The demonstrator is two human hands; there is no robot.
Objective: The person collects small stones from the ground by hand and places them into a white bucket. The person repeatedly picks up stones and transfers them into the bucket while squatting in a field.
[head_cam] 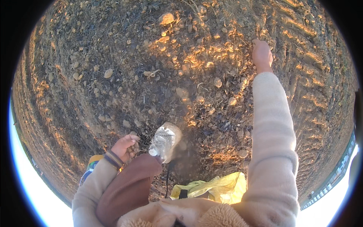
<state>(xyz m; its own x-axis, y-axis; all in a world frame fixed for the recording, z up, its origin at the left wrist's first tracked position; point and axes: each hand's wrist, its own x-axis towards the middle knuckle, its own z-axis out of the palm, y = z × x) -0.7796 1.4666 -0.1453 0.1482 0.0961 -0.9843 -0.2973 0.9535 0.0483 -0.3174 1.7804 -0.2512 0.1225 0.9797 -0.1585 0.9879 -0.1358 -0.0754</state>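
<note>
My left hand (124,146) is low in the picture, beside my bent knee. Its fingers are curled around small brown lumps (134,148); whether these are tubers or clods of earth I cannot tell. Far out at the upper right, my right hand (262,55) reaches down to the soil with its fingers bunched. The fingertips are partly hidden, so anything between them does not show. A dusty clear plastic bottle (168,138) with a white cap lies on the ground just right of my left hand, by the knee.
Dry tilled soil (170,73) with stones, clods and plant scraps spreads all around. A yellow plastic sack (227,187) lies close to my body. My knee in brown corduroy (133,181) juts forward. A yellow, green and blue object (93,164) shows behind my left forearm. Ridged soil (306,62) runs along the right.
</note>
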